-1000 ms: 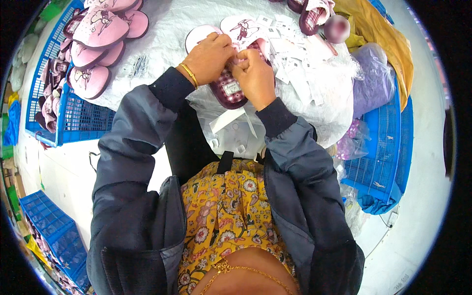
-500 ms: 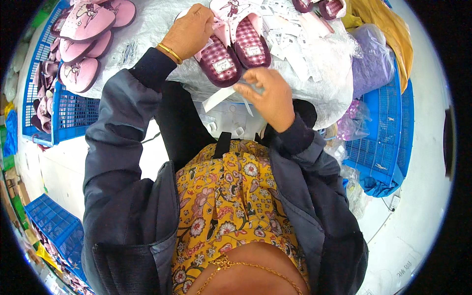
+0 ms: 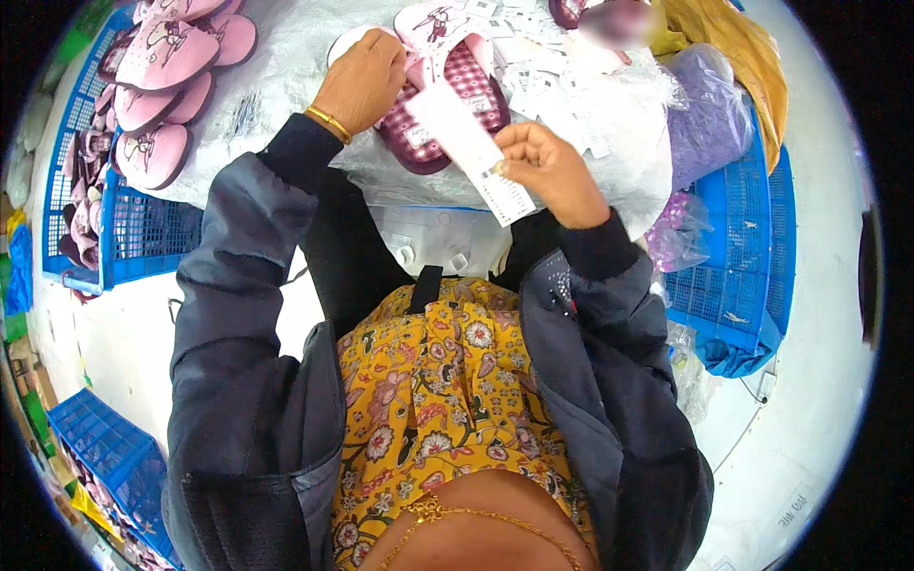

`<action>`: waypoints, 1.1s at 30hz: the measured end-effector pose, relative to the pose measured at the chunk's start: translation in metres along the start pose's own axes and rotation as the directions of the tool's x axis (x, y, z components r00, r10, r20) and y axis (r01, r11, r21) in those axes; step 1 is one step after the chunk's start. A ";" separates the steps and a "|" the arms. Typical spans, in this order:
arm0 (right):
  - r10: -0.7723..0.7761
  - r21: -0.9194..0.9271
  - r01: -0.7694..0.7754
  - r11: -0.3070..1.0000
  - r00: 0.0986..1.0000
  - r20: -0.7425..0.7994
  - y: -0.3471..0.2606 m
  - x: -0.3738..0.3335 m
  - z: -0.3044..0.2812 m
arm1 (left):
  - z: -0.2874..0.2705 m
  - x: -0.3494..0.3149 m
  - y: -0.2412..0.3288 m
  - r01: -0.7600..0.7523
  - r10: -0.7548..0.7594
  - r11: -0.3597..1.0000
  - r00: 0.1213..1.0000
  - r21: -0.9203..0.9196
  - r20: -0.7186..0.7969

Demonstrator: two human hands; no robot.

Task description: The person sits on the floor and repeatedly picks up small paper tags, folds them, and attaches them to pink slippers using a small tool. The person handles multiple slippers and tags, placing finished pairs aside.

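Observation:
A pair of pink slippers lies on the plastic-covered work surface in front of me, with checked maroon insoles. My left hand (image 3: 360, 82) is closed at the upper of the left slipper (image 3: 405, 141), its fingertips partly hidden. Between the thumb and fingers of my right hand (image 3: 552, 173) is a long white paper tag (image 3: 459, 135) with print at its lower end. The tag slants in front of the slippers and covers part of both insoles. The right slipper (image 3: 481, 86) lies close beside the left one.
Loose white tags (image 3: 538, 71) are scattered right of the slippers. Pink slippers (image 3: 157, 147) are stacked at the left above a blue crate (image 3: 148, 224). More blue crates (image 3: 719, 238) stand at the right, below a purple plastic bag (image 3: 709, 114). Another slipper (image 3: 619, 21) lies at the far right.
My right hand has moved slightly right and down, and the tag has turned its broad face up across the slippers. My left hand has shifted slightly left and down, still at the left slipper.

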State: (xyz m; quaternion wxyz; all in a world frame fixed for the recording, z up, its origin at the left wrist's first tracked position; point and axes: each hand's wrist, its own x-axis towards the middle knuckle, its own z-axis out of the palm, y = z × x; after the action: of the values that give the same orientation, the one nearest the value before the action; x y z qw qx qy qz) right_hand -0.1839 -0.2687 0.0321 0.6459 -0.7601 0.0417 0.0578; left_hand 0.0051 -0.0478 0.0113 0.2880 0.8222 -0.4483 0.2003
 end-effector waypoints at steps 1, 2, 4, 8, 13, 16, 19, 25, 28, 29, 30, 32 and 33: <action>-0.015 0.123 0.013 0.992 1.000 0.012 -0.006 0.005 -0.008 | 0.002 -0.001 -0.002 -0.001 0.001 1.000 1.000 -0.025 -0.002; -0.045 0.157 0.049 0.986 0.999 -0.031 -0.005 0.012 -0.014 | 0.003 -0.003 -0.003 -0.002 0.002 0.999 1.000 -0.051 -0.005; -0.099 -0.031 0.097 0.995 0.990 -0.101 -0.004 0.025 -0.023 | 0.005 -0.001 -0.004 0.009 -0.010 0.996 1.000 -0.084 -0.010; -0.372 -0.510 0.245 0.824 0.914 -0.163 0.000 0.045 -0.021 | 0.001 0.001 0.000 0.154 -0.148 0.981 0.987 -0.120 0.063; -0.249 -0.450 0.166 0.877 0.960 -0.131 -0.014 0.039 -0.007 | -0.006 0.000 -0.002 0.250 -0.230 0.938 0.967 -0.239 0.108; -0.374 -0.637 0.232 0.735 0.923 -0.096 -0.022 0.032 -0.004 | -0.004 -0.001 -0.005 0.267 -0.240 0.913 0.963 -0.310 0.121; -0.631 -0.728 0.436 0.528 0.775 0.006 -0.017 0.028 0.001 | -0.002 -0.004 -0.005 0.302 -0.272 0.881 0.953 -0.364 0.133; -0.616 -0.742 0.458 0.490 0.784 0.076 -0.021 0.011 0.004 | 0.002 -0.007 -0.007 0.300 -0.280 0.890 0.954 -0.342 0.110; -0.618 -0.765 0.447 0.463 0.782 0.082 -0.021 0.004 0.008 | 0.000 -0.005 -0.005 0.314 -0.295 0.891 0.949 -0.329 0.109; -0.630 -0.767 0.453 0.455 0.772 0.082 -0.021 0.003 0.010 | 0.000 -0.006 -0.004 0.317 -0.296 0.891 0.948 -0.326 0.112; -0.626 -0.763 0.453 0.461 0.775 0.083 -0.020 0.003 0.011 | 0.000 -0.005 -0.004 0.317 -0.296 0.891 0.948 -0.324 0.113; -0.618 -0.755 0.455 0.473 0.782 0.084 -0.014 0.003 0.013 | 0.000 -0.005 -0.003 0.310 -0.290 0.895 0.951 -0.321 0.110; -0.619 -0.754 0.455 0.473 0.781 0.083 -0.012 0.004 0.013 | 0.000 -0.005 -0.003 0.302 -0.284 0.898 0.953 -0.320 0.104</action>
State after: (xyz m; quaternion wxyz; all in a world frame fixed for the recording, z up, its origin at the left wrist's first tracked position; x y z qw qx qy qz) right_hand -0.1791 -0.2540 0.0410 0.2563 -0.9285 -0.1621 -0.2141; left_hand 0.0051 -0.0430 0.0076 0.4369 0.8249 -0.3546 0.0534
